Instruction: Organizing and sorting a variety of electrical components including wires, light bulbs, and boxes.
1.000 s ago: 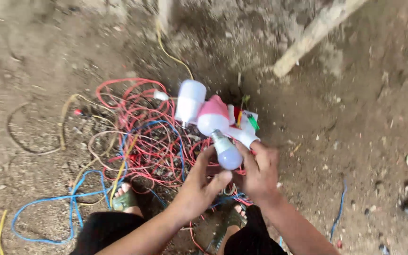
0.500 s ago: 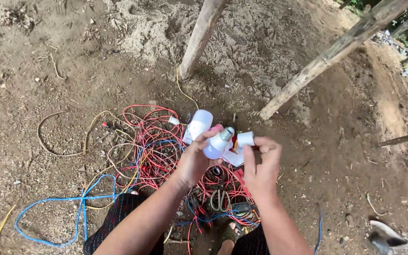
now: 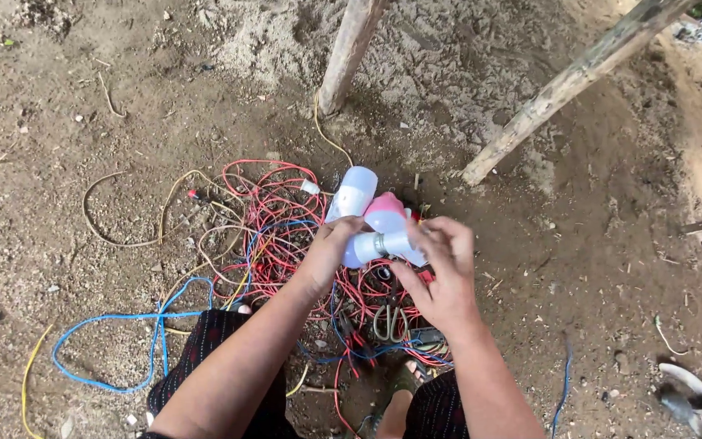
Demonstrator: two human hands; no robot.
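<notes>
A small white light bulb (image 3: 377,245) lies sideways between both hands, above a heap of wires. My left hand (image 3: 331,248) grips its rounded end. My right hand (image 3: 440,272) closes around its base end. Just behind the hands a larger white bulb (image 3: 353,193) and a pink bulb (image 3: 387,214) rest on the heap. The tangle of red wires (image 3: 274,215), with blue and yellow strands mixed in, spreads over the bare dirt under my hands.
A blue wire (image 3: 111,341) loops across the dirt at lower left. Two wooden poles rise from the ground, one upright (image 3: 351,49), one slanted (image 3: 562,85). Pliers (image 3: 390,321) lie among the wires near my knees. A sandal (image 3: 688,390) lies at lower right.
The view has tilted up, bringing the poles in. The small bulb has turned from upright to sideways, and my right hand has closed further over its base end.
</notes>
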